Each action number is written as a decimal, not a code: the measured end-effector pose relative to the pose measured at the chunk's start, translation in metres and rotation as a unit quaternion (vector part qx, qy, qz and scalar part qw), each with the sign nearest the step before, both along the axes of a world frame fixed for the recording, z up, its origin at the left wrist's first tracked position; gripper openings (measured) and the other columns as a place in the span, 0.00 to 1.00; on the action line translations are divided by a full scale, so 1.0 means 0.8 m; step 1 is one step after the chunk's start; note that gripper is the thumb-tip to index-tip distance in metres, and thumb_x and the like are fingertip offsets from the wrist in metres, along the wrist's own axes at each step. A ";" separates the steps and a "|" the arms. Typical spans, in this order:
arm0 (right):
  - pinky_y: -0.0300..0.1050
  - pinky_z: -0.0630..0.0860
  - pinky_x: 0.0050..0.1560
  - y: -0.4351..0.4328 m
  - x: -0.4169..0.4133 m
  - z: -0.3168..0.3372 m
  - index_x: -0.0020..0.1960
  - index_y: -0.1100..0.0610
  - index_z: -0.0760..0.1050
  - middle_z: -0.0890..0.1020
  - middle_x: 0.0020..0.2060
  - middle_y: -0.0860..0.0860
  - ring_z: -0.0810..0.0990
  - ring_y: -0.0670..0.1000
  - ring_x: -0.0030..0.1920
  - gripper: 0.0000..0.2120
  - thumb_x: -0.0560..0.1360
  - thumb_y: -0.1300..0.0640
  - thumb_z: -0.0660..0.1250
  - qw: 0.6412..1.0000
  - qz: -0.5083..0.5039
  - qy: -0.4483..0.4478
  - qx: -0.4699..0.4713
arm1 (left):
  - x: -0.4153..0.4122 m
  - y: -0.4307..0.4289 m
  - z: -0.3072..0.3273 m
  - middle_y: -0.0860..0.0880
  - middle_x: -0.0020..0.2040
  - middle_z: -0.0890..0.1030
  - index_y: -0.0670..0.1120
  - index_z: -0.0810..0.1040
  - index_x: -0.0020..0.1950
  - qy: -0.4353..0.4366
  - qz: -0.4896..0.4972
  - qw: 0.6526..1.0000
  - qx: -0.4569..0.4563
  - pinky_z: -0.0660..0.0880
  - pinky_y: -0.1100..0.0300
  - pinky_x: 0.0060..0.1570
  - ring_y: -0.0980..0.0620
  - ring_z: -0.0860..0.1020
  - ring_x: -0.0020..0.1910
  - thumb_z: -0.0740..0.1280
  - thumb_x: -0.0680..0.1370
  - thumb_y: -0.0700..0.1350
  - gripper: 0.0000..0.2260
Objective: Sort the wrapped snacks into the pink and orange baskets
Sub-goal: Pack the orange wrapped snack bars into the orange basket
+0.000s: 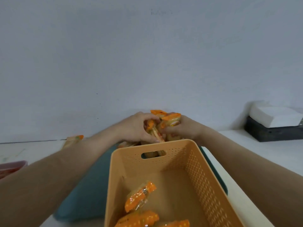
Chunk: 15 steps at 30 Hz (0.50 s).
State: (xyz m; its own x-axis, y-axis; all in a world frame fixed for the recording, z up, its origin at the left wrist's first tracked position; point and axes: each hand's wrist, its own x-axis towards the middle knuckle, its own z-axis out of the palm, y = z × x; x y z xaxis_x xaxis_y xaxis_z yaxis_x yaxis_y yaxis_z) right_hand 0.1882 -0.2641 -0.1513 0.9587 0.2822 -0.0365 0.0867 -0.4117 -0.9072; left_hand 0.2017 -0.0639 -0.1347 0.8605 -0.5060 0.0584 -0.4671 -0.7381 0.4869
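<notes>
Head view: left hand (pixel 139 126) and right hand (pixel 183 128) meet just beyond the far wall of the orange basket (pixel 205 177). Both have fingers curled around one bundle of wrapped snacks (pixel 164 123), clasped between them above the worktop (pixel 262 153). Wrappers are crinkled clear film with orange dotted ends. More of the same pile shows below the hands and through the oblong handle slot (pixel 154 154) in the basket's far wall. The orange basket is rectangular moulded plastic with finely perforated walls and a rounded rim. It holds at least three loose snacks (pixel 139 195) at the end nearest the person, well short of the hands. It sits on a teal mat (pixel 88 185) with rounded corners. The pink basket (pixel 11 167) lies far left of the left hand, cut by the frame edge, its contents too blurred to tell. One stray snack (pixel 73 140) lies flat left of the left hand, by the wall. Right of the right hand, a white folded stack (pixel 275 117) rests on a black block (pixel 270 133).
</notes>
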 end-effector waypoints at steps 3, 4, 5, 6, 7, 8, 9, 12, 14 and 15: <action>0.56 0.81 0.53 0.008 -0.011 0.017 0.56 0.55 0.80 0.85 0.50 0.55 0.84 0.56 0.52 0.15 0.69 0.58 0.75 0.996 -0.032 0.014 0.083 | -0.013 -0.006 0.021 0.54 0.59 0.71 0.56 0.74 0.66 -0.047 0.000 0.999 0.010 0.71 0.63 0.52 0.55 0.73 0.56 0.79 0.65 0.55 0.31; 0.54 0.81 0.51 0.012 -0.015 0.023 0.55 0.54 0.80 0.85 0.49 0.54 0.84 0.55 0.51 0.15 0.70 0.58 0.74 0.995 -0.032 0.006 0.092 | -0.019 -0.008 0.028 0.55 0.59 0.71 0.54 0.74 0.67 -0.052 0.002 0.999 0.007 0.69 0.66 0.51 0.55 0.73 0.56 0.79 0.65 0.53 0.31; 0.53 0.81 0.49 0.016 -0.018 0.030 0.55 0.53 0.80 0.85 0.48 0.53 0.84 0.54 0.50 0.14 0.70 0.57 0.74 0.996 -0.035 -0.010 0.083 | -0.023 -0.010 0.034 0.57 0.58 0.71 0.53 0.74 0.67 -0.058 0.004 0.998 0.004 0.68 0.69 0.49 0.56 0.73 0.56 0.79 0.66 0.51 0.31; 0.53 0.81 0.49 0.019 -0.027 0.040 0.54 0.53 0.80 0.85 0.48 0.53 0.84 0.54 0.49 0.13 0.70 0.57 0.74 0.996 -0.039 -0.027 0.079 | -0.031 -0.011 0.043 0.57 0.57 0.71 0.51 0.75 0.67 -0.072 0.005 0.997 0.003 0.67 0.71 0.47 0.56 0.72 0.55 0.79 0.66 0.50 0.30; 0.54 0.81 0.51 0.021 -0.033 0.049 0.53 0.53 0.80 0.85 0.48 0.54 0.84 0.55 0.49 0.12 0.70 0.56 0.74 0.995 -0.045 -0.040 0.079 | -0.038 -0.012 0.052 0.56 0.56 0.72 0.51 0.75 0.66 -0.087 0.007 0.996 0.003 0.67 0.71 0.46 0.56 0.72 0.54 0.79 0.66 0.50 0.30; 0.55 0.80 0.52 0.022 -0.042 0.060 0.53 0.53 0.81 0.85 0.48 0.54 0.84 0.55 0.50 0.11 0.71 0.56 0.74 0.994 -0.047 -0.047 0.086 | -0.045 -0.012 0.062 0.54 0.58 0.73 0.51 0.75 0.66 -0.100 0.010 0.995 -0.001 0.69 0.70 0.48 0.56 0.72 0.54 0.79 0.66 0.50 0.30; 0.55 0.79 0.54 0.020 -0.054 0.073 0.52 0.52 0.81 0.85 0.48 0.54 0.84 0.54 0.49 0.09 0.72 0.56 0.73 0.993 -0.045 -0.056 0.093 | -0.055 -0.012 0.075 0.52 0.59 0.74 0.51 0.75 0.66 -0.116 0.013 0.993 -0.009 0.70 0.66 0.51 0.55 0.72 0.55 0.80 0.66 0.49 0.30; 0.55 0.78 0.56 0.012 -0.091 0.113 0.51 0.52 0.81 0.85 0.49 0.54 0.83 0.53 0.50 0.06 0.74 0.56 0.71 0.989 -0.030 -0.099 0.105 | -0.086 -0.014 0.113 0.50 0.59 0.74 0.51 0.76 0.65 -0.166 0.008 0.985 -0.035 0.73 0.59 0.57 0.53 0.74 0.55 0.80 0.64 0.48 0.30; 0.54 0.78 0.55 0.008 -0.117 0.135 0.49 0.51 0.81 0.85 0.48 0.54 0.84 0.54 0.49 0.04 0.75 0.56 0.70 0.985 -0.013 -0.131 0.112 | -0.107 -0.020 0.132 0.50 0.57 0.74 0.51 0.77 0.63 -0.212 0.003 0.976 -0.043 0.73 0.60 0.54 0.53 0.75 0.52 0.80 0.64 0.47 0.29; 0.54 0.78 0.55 0.006 -0.132 0.143 0.48 0.50 0.81 0.85 0.47 0.54 0.84 0.54 0.49 0.03 0.75 0.56 0.70 0.983 -0.008 -0.143 0.114 | -0.120 -0.023 0.139 0.51 0.56 0.73 0.52 0.78 0.63 -0.231 0.005 0.972 -0.045 0.73 0.62 0.52 0.54 0.74 0.52 0.80 0.64 0.47 0.28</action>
